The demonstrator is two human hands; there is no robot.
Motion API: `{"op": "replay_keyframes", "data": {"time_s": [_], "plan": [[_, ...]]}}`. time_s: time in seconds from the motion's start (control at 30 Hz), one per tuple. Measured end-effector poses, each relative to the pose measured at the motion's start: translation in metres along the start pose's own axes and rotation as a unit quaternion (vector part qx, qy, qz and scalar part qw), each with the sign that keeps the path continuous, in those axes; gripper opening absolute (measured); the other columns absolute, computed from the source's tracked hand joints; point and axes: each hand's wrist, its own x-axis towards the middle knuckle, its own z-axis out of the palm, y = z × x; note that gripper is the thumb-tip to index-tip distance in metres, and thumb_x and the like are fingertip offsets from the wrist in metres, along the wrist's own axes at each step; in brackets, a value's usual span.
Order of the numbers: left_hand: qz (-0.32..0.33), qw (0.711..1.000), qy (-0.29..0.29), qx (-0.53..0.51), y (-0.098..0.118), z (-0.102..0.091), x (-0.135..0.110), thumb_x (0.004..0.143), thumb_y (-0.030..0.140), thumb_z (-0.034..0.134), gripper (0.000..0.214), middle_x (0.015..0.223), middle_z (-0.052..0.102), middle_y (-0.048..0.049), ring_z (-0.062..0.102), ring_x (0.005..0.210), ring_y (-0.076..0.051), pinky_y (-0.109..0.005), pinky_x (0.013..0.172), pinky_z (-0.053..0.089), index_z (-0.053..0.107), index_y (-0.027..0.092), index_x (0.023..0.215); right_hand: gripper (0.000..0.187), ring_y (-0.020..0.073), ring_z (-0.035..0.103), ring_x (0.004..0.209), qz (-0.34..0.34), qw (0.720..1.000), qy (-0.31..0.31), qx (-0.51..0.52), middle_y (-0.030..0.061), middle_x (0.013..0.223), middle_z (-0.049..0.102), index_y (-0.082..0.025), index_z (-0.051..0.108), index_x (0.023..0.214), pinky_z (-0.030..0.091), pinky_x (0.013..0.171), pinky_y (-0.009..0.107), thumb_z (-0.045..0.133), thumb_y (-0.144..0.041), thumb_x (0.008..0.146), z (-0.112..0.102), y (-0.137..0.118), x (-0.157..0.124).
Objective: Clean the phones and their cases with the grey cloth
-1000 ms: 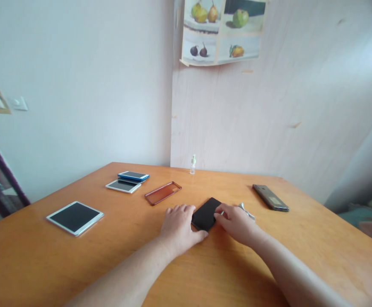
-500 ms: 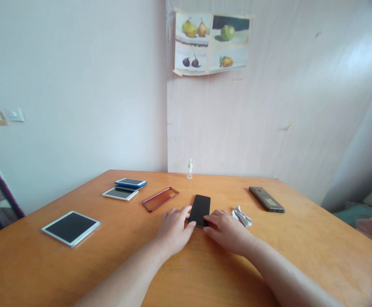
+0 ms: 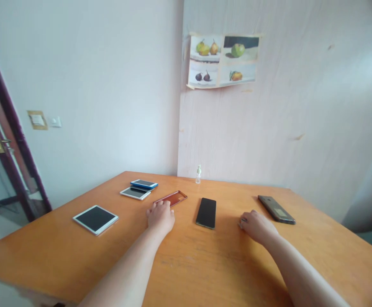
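A black smartphone (image 3: 206,212) lies screen up on the table between my hands, with neither touching it. My left hand (image 3: 161,218) has its fingers curled over the near end of a clear reddish-brown phone case (image 3: 176,198), which lies on the table. The fingertips are partly hidden, but they appear to grip the case's edge. Right of the phone, my right hand (image 3: 257,225) is closed over the spot of the small grey cloth. Only a bit of the cloth (image 3: 241,223) shows by the fingers; the hand covers the rest.
A white tablet (image 3: 96,220) lies at left. Behind it are a white device (image 3: 135,193) and a blue-edged one (image 3: 144,184), partly overlapping. A small spray bottle (image 3: 198,175) stands at the back edge. A dark phone-like device (image 3: 276,209) lies at right on the wooden table (image 3: 186,264).
Both hands have left the black smartphone. My left hand moved left to the phone case, my right hand moved right onto the cloth. The view has turned slightly left.
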Motion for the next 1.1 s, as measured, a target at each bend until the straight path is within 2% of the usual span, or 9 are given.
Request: {"op": "replay_keyframes", "data": {"time_s": [0.17, 0.37, 0.57, 0.63, 0.73, 0.83, 0.93, 1.0, 1.1], "plan": [[-0.007, 1.000, 0.000, -0.012, -0.001, -0.008, -0.008, 0.086, 0.019, 0.050, 0.019, 0.113, 0.065, -0.0112, 0.056, 0.112, -0.029, -0.046, 0.094, 0.037, 0.066, 0.022, 0.096, 0.020, 0.0229, 0.065, 0.080, -0.002, 0.999, 0.036, 0.019, 0.0104, 0.083, 0.065, -0.017, 0.068, 0.075, 0.039, 0.062, 0.028, 0.050, -0.022, 0.084, 0.010, -0.001, 0.008], [0.016, 0.999, 0.008, -0.044, 0.013, -0.037, -0.027, 0.086, 0.018, 0.048, 0.021, 0.106, 0.066, -0.0106, 0.060, 0.103, -0.028, -0.045, 0.090, 0.038, 0.067, 0.022, 0.094, 0.020, 0.0220, 0.063, 0.081, -0.016, 0.994, 0.101, 0.047, 0.0107, 0.084, 0.066, -0.017, 0.066, 0.082, 0.038, 0.063, 0.027, 0.048, -0.022, 0.087, -0.005, -0.005, 0.006], [0.112, 0.990, 0.016, -0.086, 0.033, -0.062, -0.094, 0.089, 0.021, 0.046, 0.020, 0.102, 0.064, -0.0044, 0.059, 0.099, -0.021, -0.038, 0.089, 0.038, 0.065, 0.026, 0.095, 0.019, 0.0202, 0.062, 0.080, -0.089, 0.981, 0.130, 0.113, 0.0074, 0.082, 0.069, -0.018, 0.065, 0.082, 0.038, 0.065, 0.026, 0.047, -0.021, 0.084, -0.026, -0.024, -0.011], [0.170, 0.979, 0.037, -0.107, 0.040, -0.060, -0.125, 0.088, 0.019, 0.047, 0.019, 0.097, 0.063, -0.0050, 0.058, 0.093, -0.021, -0.038, 0.085, 0.040, 0.064, 0.024, 0.092, 0.019, 0.0190, 0.061, 0.076, -0.104, 0.974, 0.127, 0.153, 0.0050, 0.080, 0.069, -0.019, 0.065, 0.084, 0.038, 0.064, 0.026, 0.047, -0.024, 0.082, -0.031, -0.036, -0.029], [0.208, 0.970, 0.032, -0.124, 0.052, -0.049, -0.164, 0.086, 0.018, 0.048, 0.016, 0.094, 0.061, -0.0071, 0.057, 0.091, -0.023, -0.038, 0.083, 0.042, 0.063, 0.022, 0.087, 0.021, 0.0181, 0.061, 0.072, -0.105, 0.965, 0.120, 0.210, 0.0021, 0.077, 0.070, -0.021, 0.066, 0.087, 0.039, 0.062, 0.025, 0.050, -0.031, 0.081, -0.032, -0.055, -0.063], [0.234, 0.963, 0.016, -0.133, 0.063, -0.036, -0.188, 0.086, 0.016, 0.048, 0.016, 0.095, 0.060, -0.0091, 0.055, 0.093, -0.024, -0.039, 0.084, 0.043, 0.063, 0.020, 0.089, 0.022, 0.0185, 0.062, 0.072, -0.123, 0.962, 0.093, 0.227, 0.0017, 0.078, 0.070, -0.022, 0.067, 0.088, 0.041, 0.063, 0.026, 0.050, -0.034, 0.081, -0.023, -0.070, -0.097], [0.243, 0.958, 0.035, -0.149, 0.065, -0.031, -0.196, 0.089, 0.022, 0.048, 0.015, 0.097, 0.060, -0.0086, 0.055, 0.097, -0.024, -0.038, 0.087, 0.042, 0.063, 0.021, 0.090, 0.022, 0.0199, 0.063, 0.080, -0.161, 0.967, 0.053, 0.188, 0.0025, 0.085, 0.071, -0.023, 0.068, 0.088, 0.044, 0.070, 0.027, 0.049, -0.033, 0.083, -0.008, -0.075, -0.118], [0.234, 0.959, 0.053, -0.152, 0.058, -0.033, -0.195, 0.089, 0.034, 0.054, 0.018, 0.104, 0.060, -0.0080, 0.054, 0.103, -0.025, -0.039, 0.090, 0.042, 0.062, 0.023, 0.100, 0.023, 0.0208, 0.063, 0.088, -0.183, 0.970, 0.037, 0.156, 0.0028, 0.091, 0.072, -0.024, 0.070, 0.090, 0.044, 0.077, 0.029, 0.049, -0.034, 0.085, 0.000, -0.072, -0.124], [0.216, 0.966, 0.047, -0.134, 0.041, -0.039, -0.189, 0.074, 0.057, 0.068, 0.062, 0.119, 0.058, -0.0098, 0.050, 0.114, -0.030, -0.043, 0.097, 0.039, 0.052, 0.024, 0.125, 0.027, 0.0209, 0.062, 0.095, -0.179, 0.971, 0.061, 0.143, 0.0035, 0.098, 0.071, -0.025, 0.071, 0.100, 0.043, 0.082, 0.030, 0.049, -0.036, 0.088, 0.005, -0.062, -0.125]]}}
